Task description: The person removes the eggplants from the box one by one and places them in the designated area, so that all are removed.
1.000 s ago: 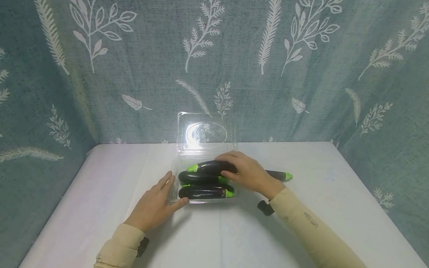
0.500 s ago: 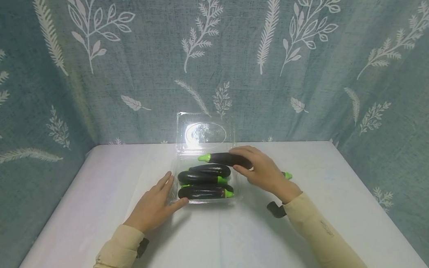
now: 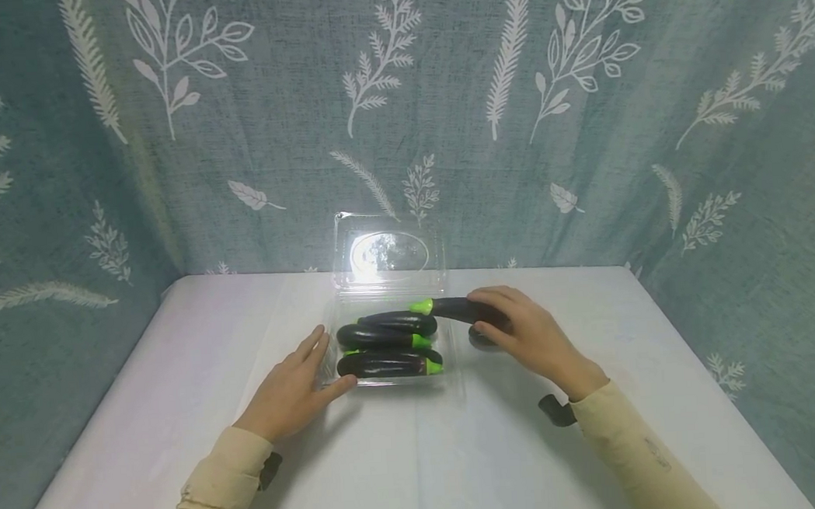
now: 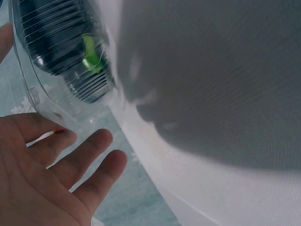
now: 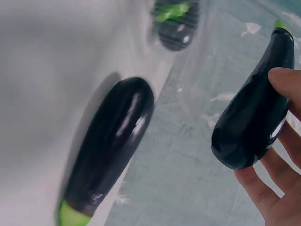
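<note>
My right hand [image 3: 540, 338] grips a dark purple eggplant [image 3: 453, 308] with a green stem end, just right of a clear plastic clamshell box [image 3: 444, 279]. In the right wrist view, the thumb lies on one side of this eggplant [image 5: 254, 108] and the fingers are behind it. Several eggplants [image 3: 381, 363] lie stacked inside the box, whose lid [image 3: 388, 223] stands raised at the back. My left hand [image 3: 290, 390] rests against the box's left side and front corner, fingers fairly straight. On the table, another eggplant [image 5: 110, 146] lies below the right hand, mostly hidden in the head view.
A white cloth covers the table [image 3: 365, 475]. Teal leaf-patterned curtains [image 3: 290, 160] hang behind it and at both sides. Dark camera mounts [image 3: 557, 411] sit under the wrists.
The right hand has lifted an eggplant out of the box and carried it rightward, over the one on the table. The left hand has stayed at the box.
</note>
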A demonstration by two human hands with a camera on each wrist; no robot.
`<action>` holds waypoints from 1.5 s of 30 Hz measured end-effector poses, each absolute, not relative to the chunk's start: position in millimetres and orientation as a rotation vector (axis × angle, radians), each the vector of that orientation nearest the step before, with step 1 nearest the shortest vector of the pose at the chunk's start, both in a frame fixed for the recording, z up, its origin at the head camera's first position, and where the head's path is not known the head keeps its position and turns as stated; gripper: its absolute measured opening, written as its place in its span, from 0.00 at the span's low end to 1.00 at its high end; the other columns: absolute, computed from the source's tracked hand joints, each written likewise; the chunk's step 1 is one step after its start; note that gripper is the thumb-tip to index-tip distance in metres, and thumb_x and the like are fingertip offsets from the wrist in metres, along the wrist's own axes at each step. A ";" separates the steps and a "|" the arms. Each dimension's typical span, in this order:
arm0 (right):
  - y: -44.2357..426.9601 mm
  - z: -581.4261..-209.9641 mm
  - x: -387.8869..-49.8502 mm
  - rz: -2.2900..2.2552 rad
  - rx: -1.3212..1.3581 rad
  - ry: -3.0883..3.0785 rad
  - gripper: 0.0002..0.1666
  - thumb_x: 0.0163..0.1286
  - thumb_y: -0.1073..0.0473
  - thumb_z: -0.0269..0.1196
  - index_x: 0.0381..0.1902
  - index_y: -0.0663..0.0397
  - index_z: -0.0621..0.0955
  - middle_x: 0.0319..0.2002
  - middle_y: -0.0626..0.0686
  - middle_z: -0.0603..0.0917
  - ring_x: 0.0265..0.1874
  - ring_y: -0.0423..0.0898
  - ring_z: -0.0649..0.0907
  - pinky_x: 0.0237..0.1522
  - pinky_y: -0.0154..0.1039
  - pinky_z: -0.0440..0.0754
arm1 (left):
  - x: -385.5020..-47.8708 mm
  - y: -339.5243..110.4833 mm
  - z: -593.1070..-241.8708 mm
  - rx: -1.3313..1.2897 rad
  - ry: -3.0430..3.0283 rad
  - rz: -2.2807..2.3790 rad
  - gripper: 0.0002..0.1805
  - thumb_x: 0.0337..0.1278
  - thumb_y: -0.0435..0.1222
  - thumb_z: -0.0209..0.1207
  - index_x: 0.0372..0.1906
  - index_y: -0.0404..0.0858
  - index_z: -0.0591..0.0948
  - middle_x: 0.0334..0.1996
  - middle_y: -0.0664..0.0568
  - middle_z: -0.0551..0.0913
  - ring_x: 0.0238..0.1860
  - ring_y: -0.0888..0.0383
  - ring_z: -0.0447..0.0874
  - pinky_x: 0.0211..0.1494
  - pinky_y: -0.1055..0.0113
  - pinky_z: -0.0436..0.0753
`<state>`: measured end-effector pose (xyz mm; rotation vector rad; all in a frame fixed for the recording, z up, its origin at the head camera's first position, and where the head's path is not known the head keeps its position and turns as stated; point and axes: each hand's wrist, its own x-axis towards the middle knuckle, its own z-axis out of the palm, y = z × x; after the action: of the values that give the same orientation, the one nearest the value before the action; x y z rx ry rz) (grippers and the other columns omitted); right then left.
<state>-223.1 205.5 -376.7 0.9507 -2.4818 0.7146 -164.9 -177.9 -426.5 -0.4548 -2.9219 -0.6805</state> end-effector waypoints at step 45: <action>283.3 -428.2 -212.3 0.586 0.853 -2.660 0.28 0.61 0.64 0.75 0.59 0.53 0.82 0.56 0.55 0.83 0.58 0.56 0.81 0.60 0.56 0.78 | -165.6 -177.8 -426.8 -0.455 -2.923 -0.702 0.53 0.65 0.65 0.55 0.76 0.27 0.60 0.78 0.38 0.57 0.69 0.30 0.67 0.69 0.38 0.69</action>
<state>-212.3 283.3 -428.2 0.8529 -2.6596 0.5864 -165.6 -177.8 -426.8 -0.4550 -2.9234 -0.7024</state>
